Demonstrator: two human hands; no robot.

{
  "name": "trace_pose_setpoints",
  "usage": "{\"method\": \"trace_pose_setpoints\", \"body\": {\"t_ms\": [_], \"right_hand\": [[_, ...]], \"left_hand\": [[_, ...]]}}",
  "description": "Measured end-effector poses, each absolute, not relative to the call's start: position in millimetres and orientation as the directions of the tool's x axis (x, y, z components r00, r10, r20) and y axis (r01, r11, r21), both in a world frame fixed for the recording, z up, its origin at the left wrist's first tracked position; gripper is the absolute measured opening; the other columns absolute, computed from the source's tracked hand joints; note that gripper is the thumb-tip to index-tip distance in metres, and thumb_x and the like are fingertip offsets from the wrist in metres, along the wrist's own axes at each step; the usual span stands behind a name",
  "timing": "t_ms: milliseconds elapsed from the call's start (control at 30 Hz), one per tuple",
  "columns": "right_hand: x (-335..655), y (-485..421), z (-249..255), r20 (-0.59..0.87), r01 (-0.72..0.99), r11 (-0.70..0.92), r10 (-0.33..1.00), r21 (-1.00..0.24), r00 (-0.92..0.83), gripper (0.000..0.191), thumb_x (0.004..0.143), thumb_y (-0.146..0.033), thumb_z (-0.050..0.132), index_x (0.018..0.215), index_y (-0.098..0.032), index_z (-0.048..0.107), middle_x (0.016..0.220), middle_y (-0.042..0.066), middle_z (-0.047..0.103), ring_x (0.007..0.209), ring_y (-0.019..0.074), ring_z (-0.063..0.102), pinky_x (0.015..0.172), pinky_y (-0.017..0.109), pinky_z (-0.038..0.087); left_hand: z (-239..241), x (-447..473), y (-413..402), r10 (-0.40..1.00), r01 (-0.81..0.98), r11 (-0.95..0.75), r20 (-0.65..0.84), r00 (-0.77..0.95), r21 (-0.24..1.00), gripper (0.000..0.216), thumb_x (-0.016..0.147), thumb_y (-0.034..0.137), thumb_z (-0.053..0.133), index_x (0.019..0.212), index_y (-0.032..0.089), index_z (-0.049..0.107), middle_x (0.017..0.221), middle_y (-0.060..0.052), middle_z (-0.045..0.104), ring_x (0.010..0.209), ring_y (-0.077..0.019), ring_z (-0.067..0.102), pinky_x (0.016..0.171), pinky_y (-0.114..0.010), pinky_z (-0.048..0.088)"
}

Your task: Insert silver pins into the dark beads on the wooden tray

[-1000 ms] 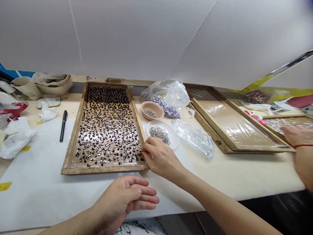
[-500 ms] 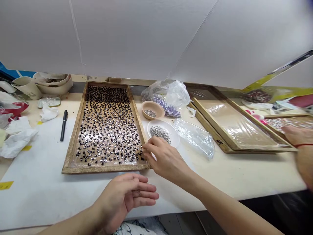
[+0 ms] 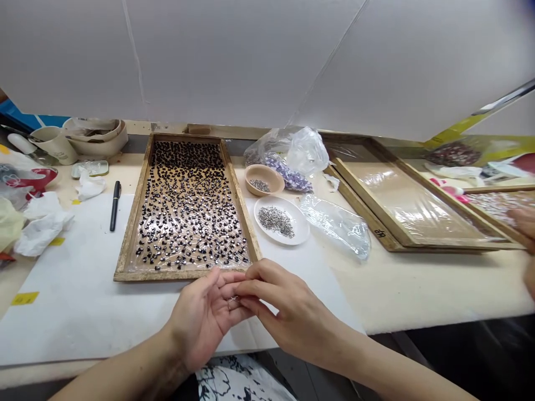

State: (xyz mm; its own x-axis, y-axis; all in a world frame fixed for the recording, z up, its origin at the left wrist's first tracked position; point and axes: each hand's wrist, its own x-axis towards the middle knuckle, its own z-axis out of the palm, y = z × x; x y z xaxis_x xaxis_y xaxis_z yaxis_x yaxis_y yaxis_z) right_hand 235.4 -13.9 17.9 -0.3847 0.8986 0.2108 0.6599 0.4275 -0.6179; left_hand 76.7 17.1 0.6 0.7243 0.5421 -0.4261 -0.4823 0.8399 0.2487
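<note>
My left hand lies palm up with its fingers stretched out, just before the near edge of a wooden-framed tray. A small silvery glint shows at its fingers; whether it is a ring or a loose piece I cannot tell. Over those fingertips, my right hand has thumb and fingers pinched together. Anything in the pinch is too small or hidden to name. Many small dark shiny pieces are spread over the tray's film-covered surface. Right of it stands a white dish with tiny silvery metal bits.
A beige bowl with more metal bits stands behind the dish. A bag of purple pieces, clear plastic and stacked framed trays lie rightward. At left are a black pen and crumpled tissues. Another person's hand is at far right.
My right hand has moved from beside the tray and dish down to my left fingertips. My left hand has turned further palm up, and the two hands now meet. The view has shifted slightly.
</note>
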Motion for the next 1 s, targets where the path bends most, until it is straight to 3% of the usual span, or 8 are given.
{"method": "trace_pose_setpoints", "body": {"t_ms": [700, 1000], "right_hand": [[236.6, -12.6, 13.5, 0.131, 0.695, 0.398, 0.905, -0.598, -0.405, 0.020, 0.084, -0.009, 0.043, 0.090, -0.014, 0.062, 0.080, 0.008, 0.054, 0.075, 0.0178, 0.050, 0.064, 0.033, 0.046], [239.7, -10.5, 19.0, 0.152, 0.639, 0.379, 0.912, -0.670, -0.381, 0.027, 0.086, -0.009, 0.043, 0.100, -0.021, 0.062, 0.087, 0.007, 0.054, 0.079, 0.0158, 0.053, 0.068, 0.032, 0.049]], "left_hand": [[0.3, 77.3, 18.5, 0.560, -0.490, 0.828, -0.434, 0.706, 0.272, 0.045, 0.092, 0.036, 0.032, 0.102, 0.002, 0.061, 0.096, -0.018, 0.064, 0.091, -0.0201, 0.059, 0.091, -0.035, 0.039], [2.1, 79.4, 19.3, 0.555, -0.497, 0.830, -0.453, 0.697, 0.253, 0.044, 0.092, 0.037, 0.035, 0.098, 0.003, 0.061, 0.091, -0.014, 0.062, 0.086, -0.0189, 0.058, 0.092, -0.036, 0.039]]}}
